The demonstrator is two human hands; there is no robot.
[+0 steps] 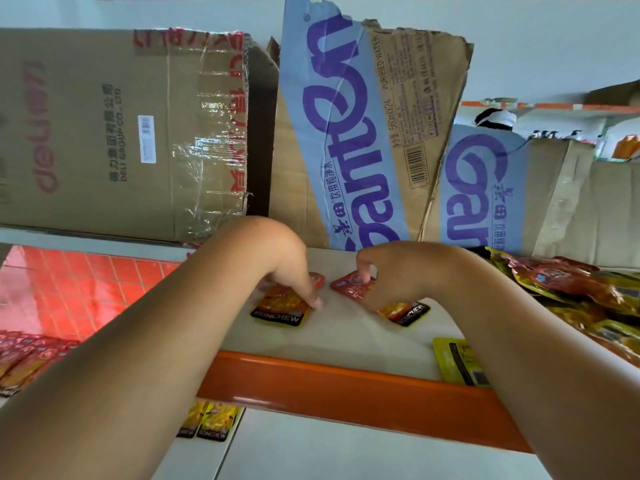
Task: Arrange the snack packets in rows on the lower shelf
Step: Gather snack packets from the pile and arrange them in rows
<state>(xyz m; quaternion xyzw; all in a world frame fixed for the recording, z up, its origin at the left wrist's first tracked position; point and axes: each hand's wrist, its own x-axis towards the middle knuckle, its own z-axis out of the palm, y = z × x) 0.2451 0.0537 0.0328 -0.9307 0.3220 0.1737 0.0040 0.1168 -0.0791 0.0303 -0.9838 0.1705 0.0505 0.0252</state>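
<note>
Behind the orange shelf edge, pinched under curled left grip: yellow-black packet; beside it, pinched in right grip: red packet.

Red-orange packets, probably black-edged; orange shelf lip.

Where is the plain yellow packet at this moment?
In the head view, the yellow packet lies right of centre on the shelf, at its orange front rail, partly under the right forearm.
</note>
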